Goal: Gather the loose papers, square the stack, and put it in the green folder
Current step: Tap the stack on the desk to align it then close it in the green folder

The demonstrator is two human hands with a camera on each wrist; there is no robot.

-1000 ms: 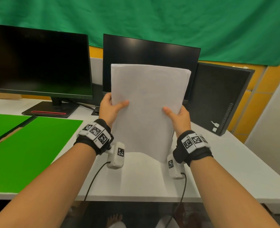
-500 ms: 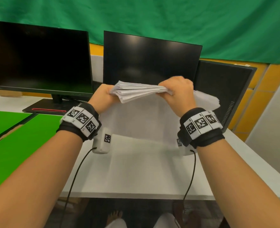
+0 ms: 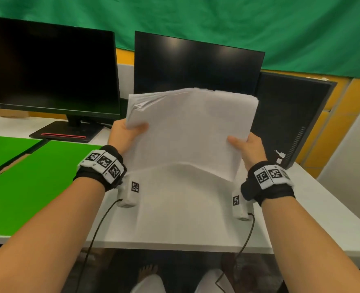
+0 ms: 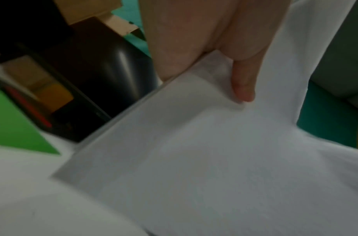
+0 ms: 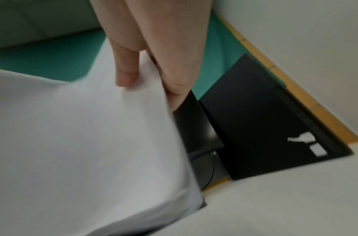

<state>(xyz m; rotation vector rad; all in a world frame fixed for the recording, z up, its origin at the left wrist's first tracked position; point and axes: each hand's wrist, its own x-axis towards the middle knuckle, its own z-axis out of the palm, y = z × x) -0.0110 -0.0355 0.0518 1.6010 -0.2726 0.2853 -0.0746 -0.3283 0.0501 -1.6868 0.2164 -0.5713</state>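
Note:
A stack of white papers [image 3: 187, 132] stands tilted on its lower edge over the white desk [image 3: 323, 218], its top edge uneven at the upper left. My left hand [image 3: 126, 134] grips the stack's left side, thumb on the front; the left wrist view shows that thumb [image 4: 242, 86] pressed on the paper stack [image 4: 194, 159]. My right hand [image 3: 246, 146] grips the right side, and its thumb [image 5: 126, 71] lies on the paper stack [image 5: 83, 135]. The green folder [image 3: 26, 182] lies open and flat at the desk's left.
Two dark monitors [image 3: 47, 66] [image 3: 196, 66] stand behind the papers, the left one on a black base with a red strip [image 3: 64, 135]. A black computer case [image 3: 291, 117] stands at the right back. Cables hang from both wrist cameras over the desk's front edge.
One second ago the stack stood upright; half a second ago it was turned flat, held from above; now it stands tilted again, turned to a wider orientation, with both hands on its sides.

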